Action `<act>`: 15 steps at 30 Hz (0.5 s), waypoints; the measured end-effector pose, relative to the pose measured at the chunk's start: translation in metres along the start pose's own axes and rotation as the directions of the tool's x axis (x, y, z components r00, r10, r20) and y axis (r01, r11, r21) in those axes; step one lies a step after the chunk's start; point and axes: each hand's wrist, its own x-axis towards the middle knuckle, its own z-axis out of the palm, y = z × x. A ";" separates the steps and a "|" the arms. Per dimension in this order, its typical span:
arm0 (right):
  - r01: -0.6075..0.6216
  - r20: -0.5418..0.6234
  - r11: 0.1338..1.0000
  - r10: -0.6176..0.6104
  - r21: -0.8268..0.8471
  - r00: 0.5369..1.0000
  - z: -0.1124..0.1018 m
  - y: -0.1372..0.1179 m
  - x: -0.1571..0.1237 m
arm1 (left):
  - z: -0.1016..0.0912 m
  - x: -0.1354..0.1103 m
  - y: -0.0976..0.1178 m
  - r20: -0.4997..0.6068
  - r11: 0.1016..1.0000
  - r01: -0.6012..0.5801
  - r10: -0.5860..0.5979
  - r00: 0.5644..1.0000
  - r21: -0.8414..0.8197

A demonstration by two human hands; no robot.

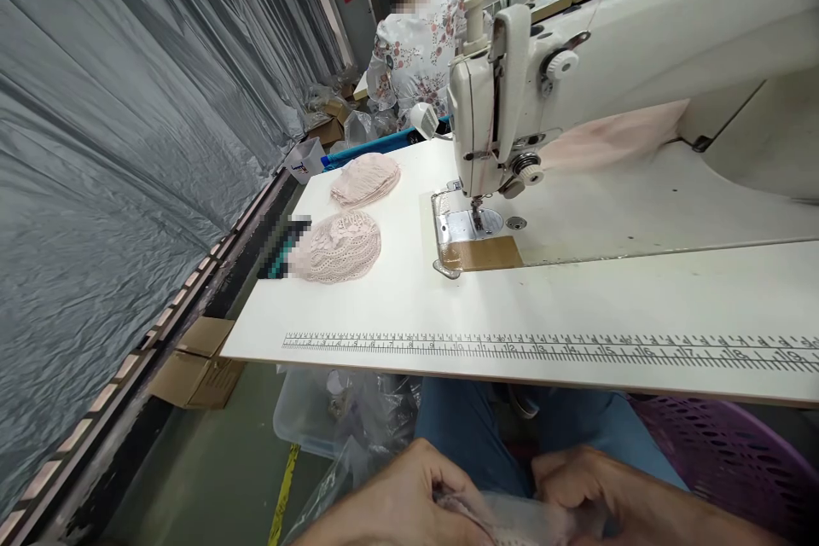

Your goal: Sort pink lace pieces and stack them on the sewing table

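Note:
Below the table's front edge, over my lap, my left hand (415,499) is closed with its fingers curled round a clear plastic bag (521,512). Pale pink lace fabric shows between the fingers and through the plastic. My right hand (585,486) grips the other side of the bag, its fingertips partly hidden at the bottom of the view. On the white table (358,307) lie a round pile of pale pink lace pieces (345,247) and, behind it, a second pink pile (366,179).
A white sewing machine (486,119) stands on the right, pink fabric (620,136) behind its needle. A purple basket (735,452) is at lower right, a clear plastic bin (300,409) under the table, and a cardboard box (198,363) on the floor. Another person (415,51) sits ahead.

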 end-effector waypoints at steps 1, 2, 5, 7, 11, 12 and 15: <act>-0.019 0.005 1.000 0.019 0.011 1.000 0.000 -0.001 0.000 | 0.000 0.001 0.000 0.009 1.000 -0.003 0.003 1.000 -0.008; -0.035 0.008 0.999 0.035 0.020 0.999 0.000 -0.001 0.000 | 0.001 0.001 0.000 0.018 1.000 -0.009 0.009 1.000 -0.014; -0.050 -0.007 0.998 0.050 0.025 0.999 0.002 0.000 0.001 | 0.001 0.003 -0.001 0.029 0.999 -0.042 0.042 0.999 -0.010; -0.055 -0.039 0.998 0.056 0.022 0.998 0.005 0.003 0.001 | 0.001 0.003 -0.001 0.014 0.998 -0.058 0.058 0.998 -0.002; -0.071 -0.054 0.997 0.072 0.026 0.996 0.009 0.007 0.001 | 0.002 0.002 0.002 0.001 0.998 -0.063 0.063 0.998 -0.027; -0.073 -0.054 0.997 0.075 0.026 0.996 0.009 0.006 0.001 | 0.003 0.002 0.004 0.002 0.998 -0.060 0.060 0.998 -0.037; -0.067 -0.085 0.998 0.068 0.019 0.994 0.010 0.005 0.003 | 0.006 0.003 0.010 -0.013 0.996 -0.028 0.027 1.000 -0.087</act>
